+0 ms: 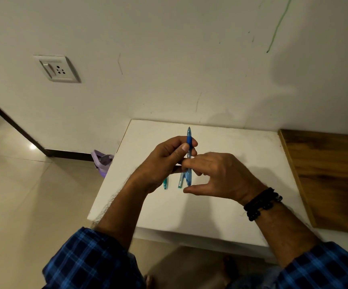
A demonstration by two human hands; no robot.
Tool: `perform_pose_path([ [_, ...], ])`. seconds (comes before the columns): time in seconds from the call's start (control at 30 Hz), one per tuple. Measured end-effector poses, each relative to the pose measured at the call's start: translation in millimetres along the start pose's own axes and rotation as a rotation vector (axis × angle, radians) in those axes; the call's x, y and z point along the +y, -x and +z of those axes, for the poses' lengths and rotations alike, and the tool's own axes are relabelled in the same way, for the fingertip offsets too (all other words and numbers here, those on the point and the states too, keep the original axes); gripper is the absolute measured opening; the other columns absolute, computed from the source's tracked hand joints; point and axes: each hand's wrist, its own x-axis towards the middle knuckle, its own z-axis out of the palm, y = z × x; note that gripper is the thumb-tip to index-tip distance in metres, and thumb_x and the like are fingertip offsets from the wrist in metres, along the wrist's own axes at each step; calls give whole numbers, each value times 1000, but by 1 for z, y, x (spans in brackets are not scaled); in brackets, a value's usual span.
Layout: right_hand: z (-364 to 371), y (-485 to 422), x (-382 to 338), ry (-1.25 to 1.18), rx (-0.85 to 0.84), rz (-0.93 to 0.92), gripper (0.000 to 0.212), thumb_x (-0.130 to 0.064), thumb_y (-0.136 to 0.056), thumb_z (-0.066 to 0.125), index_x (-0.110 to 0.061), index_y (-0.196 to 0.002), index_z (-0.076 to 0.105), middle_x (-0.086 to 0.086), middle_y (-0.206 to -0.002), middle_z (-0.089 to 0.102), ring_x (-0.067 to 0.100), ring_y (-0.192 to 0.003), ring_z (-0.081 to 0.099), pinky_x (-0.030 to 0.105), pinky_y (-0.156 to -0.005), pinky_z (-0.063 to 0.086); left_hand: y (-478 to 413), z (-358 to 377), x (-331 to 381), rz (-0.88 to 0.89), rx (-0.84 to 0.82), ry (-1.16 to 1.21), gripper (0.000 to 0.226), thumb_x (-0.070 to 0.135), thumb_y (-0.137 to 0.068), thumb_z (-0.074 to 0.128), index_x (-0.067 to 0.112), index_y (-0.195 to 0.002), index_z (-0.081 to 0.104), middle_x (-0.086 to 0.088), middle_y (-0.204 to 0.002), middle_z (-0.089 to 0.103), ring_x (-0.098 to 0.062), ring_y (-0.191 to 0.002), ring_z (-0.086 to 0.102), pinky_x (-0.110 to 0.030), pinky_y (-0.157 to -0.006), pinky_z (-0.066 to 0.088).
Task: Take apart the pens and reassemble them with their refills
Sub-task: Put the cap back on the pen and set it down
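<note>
- So, the white table [242, 147] against the wall is the whole workspace, and I can't spot any loose refill, spring or barrel half on it.
- Left hand [164, 161] is curled round the front of the blue pen [189, 140], thumb pressed on the rubber grip.
- Right hand [221, 176] has its fingertips curled onto the lower barrel, thumb sticking out apart underneath. Looks like a twist-it-open hold to me.
- The blue pen is up in the air over the middle of the table, tip pointing at the wall. It looks all in one piece, so I'd guess it's either about to be unscrewed or already back together. Can't tell which.
- A green pen [165, 183] lies on the table, mostly hidden under the left wrist. No idea if it's been done.
- Either way, I'd say there's plenty left.
</note>
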Motion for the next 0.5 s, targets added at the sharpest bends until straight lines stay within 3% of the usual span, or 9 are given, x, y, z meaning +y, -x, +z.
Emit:
perform_pose_path([
  [0.13, 5, 2, 1, -42, -59, 89, 49, -48, -76, 83, -21, -114, 67, -6, -92, 73, 7, -73, 63, 19, -68, 54, -1, -2, -2, 20, 38, -29, 25, 22, -108, 40, 15, -117, 62, 6, -95, 69, -17, -81, 73, -29, -81, 58],
  [0.23, 5, 0, -1, -175, -211, 320, 61, -44, -80, 81, -32, -130, 48, -9, -116, 65, 3, -82, 60, 22, -77, 59, -3, -3, -5, 26, 158, -26, 25, 20, -108, 43, 12, -121, 63, 3, -101, 72, -19, -88, 74, -30, -83, 59],
  [0.33, 0, -4, -8, -463, -243, 627, 77, -42, -75, 85, -38, -126, 27, -16, -117, 51, 5, -89, 67, 16, -79, 57, -7, -3, -6, 32, 259, -21, 23, 18, -106, 46, 17, -120, 64, -1, -110, 70, -19, -93, 74, -33, -89, 60],
  [0.43, -3, -4, -11, -753, -138, 858, 46, -44, -91, 68, -30, -121, 36, -7, -109, 63, 13, -85, 73, 27, -76, 62, -11, 5, -5, 30, 249, -12, 21, 16, -106, 48, 18, -119, 63, -6, -112, 68, -20, -98, 73, -32, -90, 60],
  [0.5, -6, -5, -10, -803, -106, 917, 20, -38, -102, 52, -23, -114, 51, 1, -91, 67, 15, -76, 71, 33, -69, 62, -12, 8, -6, 24, 223, -30, 20, 15, -105, 49, 16, -120, 63, -6, -112, 68, -19, -101, 73, -32, -89, 60],
])
